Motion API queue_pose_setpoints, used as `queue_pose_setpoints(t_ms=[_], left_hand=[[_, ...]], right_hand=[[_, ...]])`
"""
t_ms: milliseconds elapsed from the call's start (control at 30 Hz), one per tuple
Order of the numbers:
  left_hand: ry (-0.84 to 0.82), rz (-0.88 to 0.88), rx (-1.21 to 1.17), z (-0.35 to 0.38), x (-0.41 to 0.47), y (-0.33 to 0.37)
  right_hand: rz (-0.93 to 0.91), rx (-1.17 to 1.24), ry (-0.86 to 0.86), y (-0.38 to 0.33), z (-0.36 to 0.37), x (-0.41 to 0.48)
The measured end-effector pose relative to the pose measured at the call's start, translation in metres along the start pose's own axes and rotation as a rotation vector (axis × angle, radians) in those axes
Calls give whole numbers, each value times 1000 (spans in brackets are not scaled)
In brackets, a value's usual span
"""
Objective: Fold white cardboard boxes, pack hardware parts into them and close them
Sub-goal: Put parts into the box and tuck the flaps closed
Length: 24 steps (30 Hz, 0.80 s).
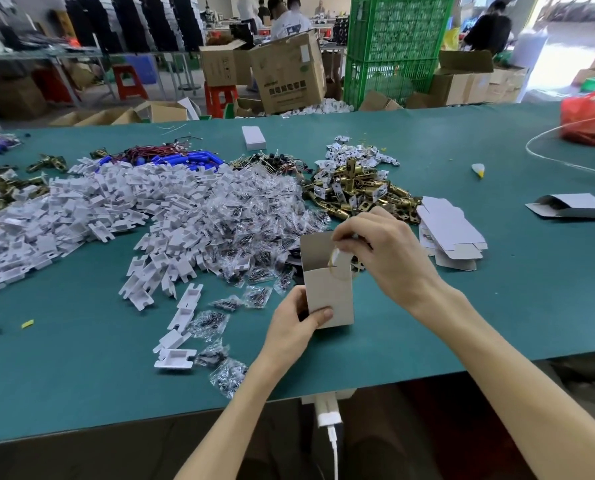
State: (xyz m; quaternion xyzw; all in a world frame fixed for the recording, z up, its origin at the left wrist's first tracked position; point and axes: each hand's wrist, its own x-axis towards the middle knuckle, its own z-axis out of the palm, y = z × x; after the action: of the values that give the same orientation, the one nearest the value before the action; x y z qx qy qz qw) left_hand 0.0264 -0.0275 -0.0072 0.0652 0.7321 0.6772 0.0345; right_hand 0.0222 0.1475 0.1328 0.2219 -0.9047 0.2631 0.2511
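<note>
Centre frame: white cardboard box (330, 296), base gripped in your left hand (294, 329); your right hand (389, 258) pinches a brass part (336, 264) at its open mouth, so feed it straight down, box steady.

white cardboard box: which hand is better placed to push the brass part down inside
Right. The right hand is at the open top of the small white cardboard box, its fingers pinching the brass metal part; the left hand grips the box's lower end, steadying it.
</note>
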Motion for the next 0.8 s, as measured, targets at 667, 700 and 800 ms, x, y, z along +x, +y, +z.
queue_pose_setpoints(t_ms=[667, 700, 800], left_hand=[[-6, 33, 146, -2, 2, -6], [1, 36, 174, -2, 2, -6], [7, 91, 229, -2, 0, -8]], right_hand=[[96, 285, -38, -47, 48, 33], [62, 264, -78, -57, 61, 38], [12, 183, -205, -78, 106, 49]])
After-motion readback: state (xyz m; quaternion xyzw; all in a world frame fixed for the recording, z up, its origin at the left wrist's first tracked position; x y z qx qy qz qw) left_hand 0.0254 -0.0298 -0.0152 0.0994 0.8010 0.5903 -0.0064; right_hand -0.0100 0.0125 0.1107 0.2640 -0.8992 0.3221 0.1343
